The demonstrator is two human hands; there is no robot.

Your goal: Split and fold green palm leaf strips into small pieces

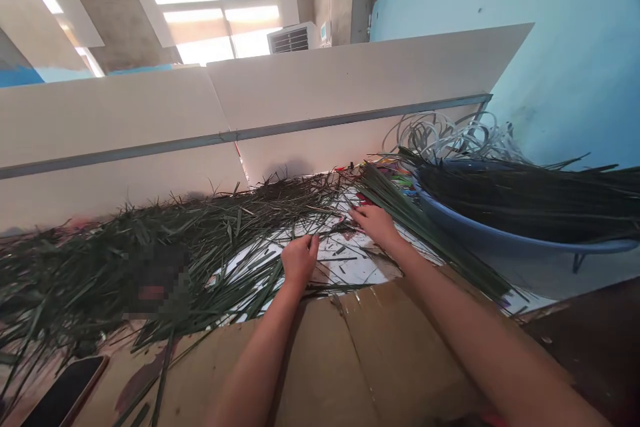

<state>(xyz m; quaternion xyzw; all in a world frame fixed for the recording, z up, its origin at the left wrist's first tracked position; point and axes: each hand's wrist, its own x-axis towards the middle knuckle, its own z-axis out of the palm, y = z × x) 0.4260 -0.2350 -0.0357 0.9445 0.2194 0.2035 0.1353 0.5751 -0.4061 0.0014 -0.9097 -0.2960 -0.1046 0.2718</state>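
My left hand is closed in a pinch over the white work surface, with the thumb on top. A thin dark green leaf strip seems to run from its fingertips towards my right hand. Slightly farther out, my right hand has its fingers bent and drawn together, and what they hold is too small to make out. Beside it lies a bundle of long green leaves. Left of my hands spreads a big loose heap of green leaf strips, and cut bits are scattered between the hands.
A blue basin full of long dark leaves stands at the right, with coiled pale strapping behind. Cardboard covers the near edge. A phone lies near left. A white panel borders the back.
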